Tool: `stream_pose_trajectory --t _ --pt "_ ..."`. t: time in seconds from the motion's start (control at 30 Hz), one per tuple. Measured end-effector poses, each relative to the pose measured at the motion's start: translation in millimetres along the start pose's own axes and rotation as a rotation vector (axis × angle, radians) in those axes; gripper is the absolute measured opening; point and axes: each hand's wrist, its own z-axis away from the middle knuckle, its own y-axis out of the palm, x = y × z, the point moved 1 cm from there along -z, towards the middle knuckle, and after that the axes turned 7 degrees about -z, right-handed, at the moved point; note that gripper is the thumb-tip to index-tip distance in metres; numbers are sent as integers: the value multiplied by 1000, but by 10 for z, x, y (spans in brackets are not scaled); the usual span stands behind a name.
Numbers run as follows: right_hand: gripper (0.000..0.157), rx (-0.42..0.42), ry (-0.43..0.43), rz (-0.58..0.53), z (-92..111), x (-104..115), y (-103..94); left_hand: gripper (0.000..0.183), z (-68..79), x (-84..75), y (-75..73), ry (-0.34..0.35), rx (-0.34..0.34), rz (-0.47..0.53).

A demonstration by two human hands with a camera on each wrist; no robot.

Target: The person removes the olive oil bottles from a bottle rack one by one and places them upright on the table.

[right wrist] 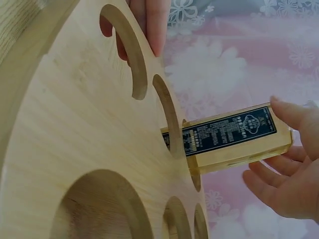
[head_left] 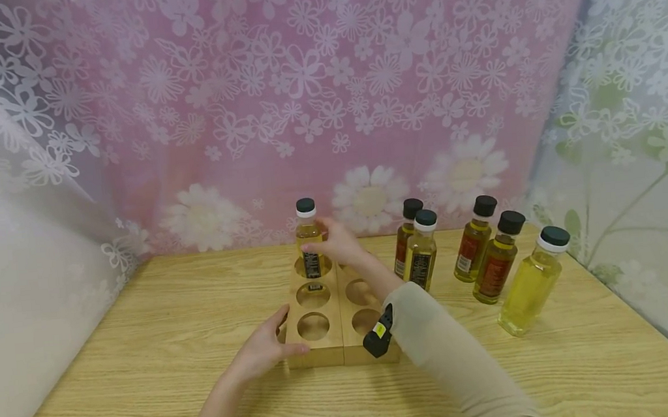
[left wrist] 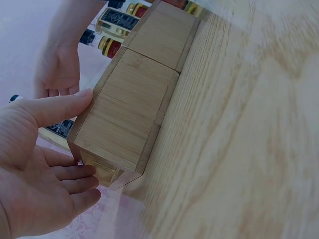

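A light wooden bottle rack (head_left: 313, 307) with round holes in two rows stands on the table. In its far left hole sits a clear bottle of yellow oil (head_left: 309, 240) with a dark green cap and a black label; the right wrist view shows this oil bottle (right wrist: 234, 132) passing down into the hole. My right hand (head_left: 341, 242) holds it near the top, thumb on one side and fingers on the other. At the rack's near left corner, my left hand (head_left: 259, 350) grips the wood, thumb at the front face and fingers along the side.
Right of the rack stand several oil bottles: a black-labelled one (head_left: 420, 260), red-labelled ones with black caps (head_left: 495, 271), and a clear yellow one (head_left: 530, 291) nearest the right edge. A floral curtain (head_left: 332, 104) hangs behind the table (head_left: 190, 324).
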Motion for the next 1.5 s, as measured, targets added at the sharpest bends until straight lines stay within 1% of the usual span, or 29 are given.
stream_pose_trajectory --t 0.2,0.37,0.67,0.8,0.97,1.07,1.2,1.33,1.5 --pt "60 -29 26 3 -4 -32 -2 98 -7 0 14 15 7 9" --pt "56 -57 63 50 21 10 -32 98 -6 -4 8 26 6 7" --pt "55 -93 37 98 69 31 -63 97 -5 -21 -1 21 2 4" --pt "56 -111 38 67 90 73 -87 98 -10 -15 1 26 7 16" --pt "55 -132 11 5 129 180 -167 98 -23 3 2 26 9 32" --pt "53 -141 -22 -1 155 231 -237 98 -23 15 0 25 5 29" --pt "54 -142 -46 -15 207 281 -336 98 -15 20 -6 25 6 31" --pt "55 -128 -40 -22 271 313 -424 99 -3 19 -12 20 7 31" --pt "56 -113 -11 13 387 314 -520 99 6 20 -7 18 5 18"
